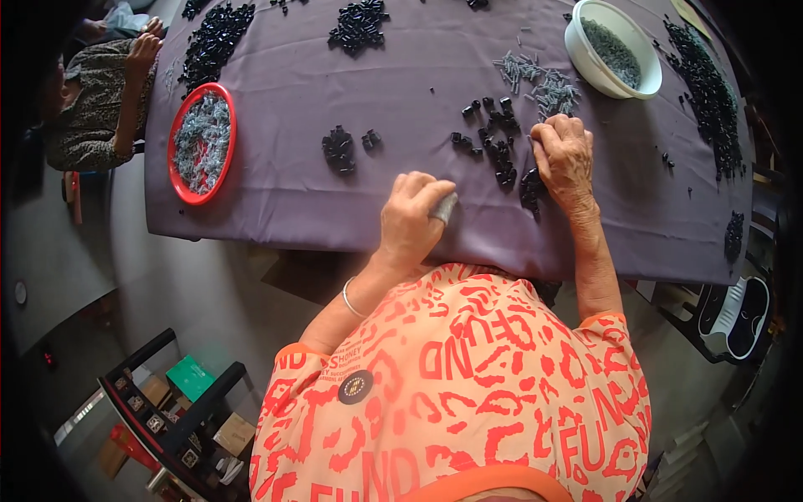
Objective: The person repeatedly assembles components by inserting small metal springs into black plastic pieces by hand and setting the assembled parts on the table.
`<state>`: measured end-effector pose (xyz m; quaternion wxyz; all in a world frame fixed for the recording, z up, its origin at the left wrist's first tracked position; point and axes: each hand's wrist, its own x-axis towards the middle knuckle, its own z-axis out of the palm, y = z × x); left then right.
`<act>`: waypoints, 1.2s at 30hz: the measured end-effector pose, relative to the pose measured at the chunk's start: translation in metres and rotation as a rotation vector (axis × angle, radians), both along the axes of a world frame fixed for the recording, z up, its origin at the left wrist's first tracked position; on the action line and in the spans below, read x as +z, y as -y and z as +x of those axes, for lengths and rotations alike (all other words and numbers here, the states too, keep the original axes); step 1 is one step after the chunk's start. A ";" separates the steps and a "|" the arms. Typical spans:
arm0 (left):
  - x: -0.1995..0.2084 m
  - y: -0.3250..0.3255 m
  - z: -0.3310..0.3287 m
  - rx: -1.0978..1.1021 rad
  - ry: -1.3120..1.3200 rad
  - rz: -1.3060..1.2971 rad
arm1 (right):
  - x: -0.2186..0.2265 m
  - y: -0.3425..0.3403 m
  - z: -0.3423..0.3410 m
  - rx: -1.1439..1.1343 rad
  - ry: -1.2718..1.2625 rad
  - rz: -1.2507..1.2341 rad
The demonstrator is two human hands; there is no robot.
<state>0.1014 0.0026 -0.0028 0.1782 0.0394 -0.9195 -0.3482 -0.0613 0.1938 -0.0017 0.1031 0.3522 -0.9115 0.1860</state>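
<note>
My left hand is curled closed over the near edge of the table, and a pale grey piece shows at its thumb. Whether that is held or wrapped round the thumb, I cannot tell. My right hand is bent down with thumb and fingertips together, just below a loose heap of small grey translucent pins. Anything between those fingertips is too small to make out. Beside the right hand lie glossy black small parts, some in a cluster to its left and a dark strip under its edge.
A purple cloth covers the table. A white bowl of grey pins stands at the far right, a red basket of clear pieces at the left. Black piles lie around. Another person's arm rests by the left edge.
</note>
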 end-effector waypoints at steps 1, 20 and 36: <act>0.001 0.005 -0.005 0.031 -0.026 -0.016 | -0.003 0.000 0.001 0.002 -0.055 0.029; -0.006 0.031 -0.066 -0.038 0.065 0.079 | 0.019 -0.007 0.038 0.020 0.181 -0.464; 0.006 0.018 -0.073 -0.145 -0.007 -0.255 | 0.020 -0.004 0.062 0.028 0.300 -0.596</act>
